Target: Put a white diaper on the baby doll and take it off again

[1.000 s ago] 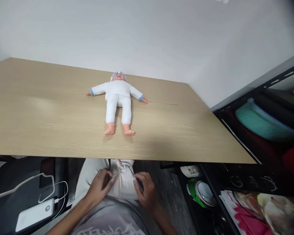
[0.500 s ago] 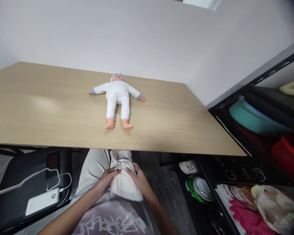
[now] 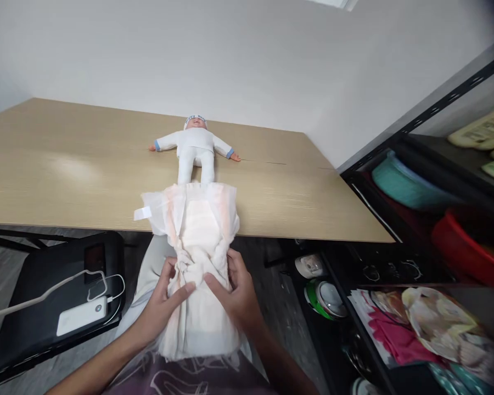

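The diaper (image 3: 197,258) is lying unfolded over the near bench (image 3: 66,181) edge and the lap, covering the doll's (image 3: 195,145) legs. The left hand (image 3: 162,302) and right hand (image 3: 236,293) are both pinching its gathered middle, thumbs meeting on top, fingers curled around the sides. At the right, a shelf (image 3: 415,181) is holding a teal tub (image 3: 403,184) and a red tub (image 3: 465,247).

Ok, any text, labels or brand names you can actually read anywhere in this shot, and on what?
None legible.
Doll's hat band: printed marks, too small.
Cream packs on the shelf: dark print, blurred.
Shirt: white graphic, cut off, unreadable.
Diaper, held by left hand and right hand: no print.
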Available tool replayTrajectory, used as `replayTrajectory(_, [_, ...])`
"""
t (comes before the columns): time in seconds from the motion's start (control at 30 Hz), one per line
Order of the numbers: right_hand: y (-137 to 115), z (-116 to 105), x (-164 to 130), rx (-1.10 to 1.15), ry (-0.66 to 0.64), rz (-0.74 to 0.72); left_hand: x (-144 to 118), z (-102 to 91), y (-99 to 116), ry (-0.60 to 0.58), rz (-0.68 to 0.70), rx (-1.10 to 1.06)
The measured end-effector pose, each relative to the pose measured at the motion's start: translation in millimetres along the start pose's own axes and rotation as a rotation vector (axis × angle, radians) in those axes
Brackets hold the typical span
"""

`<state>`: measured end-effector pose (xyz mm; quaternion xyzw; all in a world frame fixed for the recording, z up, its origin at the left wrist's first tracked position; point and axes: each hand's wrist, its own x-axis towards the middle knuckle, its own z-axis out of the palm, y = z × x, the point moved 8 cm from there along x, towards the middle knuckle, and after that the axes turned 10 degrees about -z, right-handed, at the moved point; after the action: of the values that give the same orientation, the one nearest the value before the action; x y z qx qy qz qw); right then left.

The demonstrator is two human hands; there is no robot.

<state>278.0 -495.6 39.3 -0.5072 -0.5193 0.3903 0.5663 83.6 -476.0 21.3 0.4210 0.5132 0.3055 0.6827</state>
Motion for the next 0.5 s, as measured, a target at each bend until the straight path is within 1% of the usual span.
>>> replayTrajectory(0.07, [16.3, 7.8, 9.6, -0.008, -0.005, 0.003, 13.4, -0.2, -8.5, -0.018, -0.078, -0.070])
replayTrajectory(0.13, [32.3, 9.4, 13.9, -0.059, -0.002, 0.012, 24.9, -1.6, -20.6, -0.022, -0.155, -0.122])
replayTrajectory(0.23, [47.2, -2.4, 13.6, -0.297, 0.038, 0.002, 38.0, -3.4, -40.4, -0.030, -0.234, -0.178])
replayTrajectory(0.3, [44.8, -13.1, 13.4, -0.475, 0.078, -0.053, 43.6, -4.2, -51.0, -0.038, -0.252, -0.189])
replayTrajectory(0.4, [24.4, -20.5, 21.3, -0.621, 0.135, -0.206, 48.0, -4.6, -58.6, -0.047, -0.234, -0.164])
replayTrajectory(0.47, [8.0, -14.3, 35.8, -0.669, 0.122, -0.320, 49.2, -4.5, -59.0, -0.044, -0.211, -0.139])
replayTrajectory(0.5, [2.1, -6.8, 46.2, -0.689, 0.082, -0.369, 49.5, -4.1, -58.9, -0.042, -0.203, -0.125])
